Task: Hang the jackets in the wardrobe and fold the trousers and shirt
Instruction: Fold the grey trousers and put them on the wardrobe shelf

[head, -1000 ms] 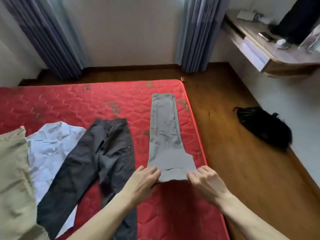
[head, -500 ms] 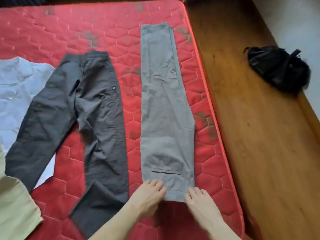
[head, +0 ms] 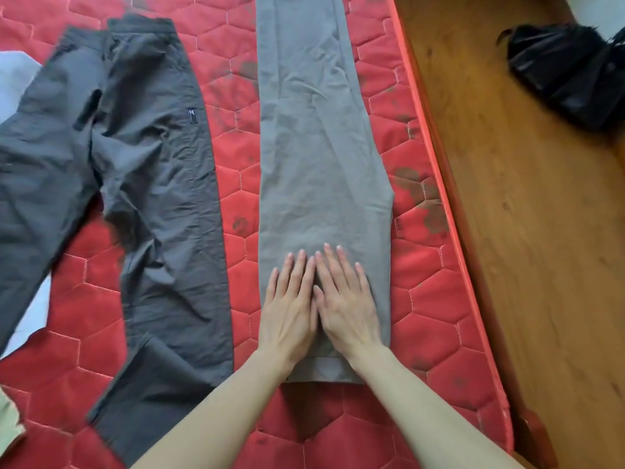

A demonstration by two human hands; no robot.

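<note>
Light grey trousers (head: 318, 137) lie folded lengthwise, leg on leg, along the right side of the red mattress (head: 419, 299). My left hand (head: 291, 309) and my right hand (head: 345, 302) lie flat side by side on their near end, fingers straight, pressing the cloth. Dark grey trousers (head: 135, 164) are spread out to the left, legs apart. A strip of the white shirt (head: 13, 79) shows at the left edge, partly under the dark trousers. A corner of a beige garment (head: 8, 424) shows at the bottom left.
The mattress edge runs diagonally on the right, with wooden floor (head: 524, 231) beyond it. A black bag (head: 568, 72) lies on the floor at the top right.
Both hands moved from the trousers' near hem up onto the cloth and now lie flat together. The view has tilted down and closer to the mattress.
</note>
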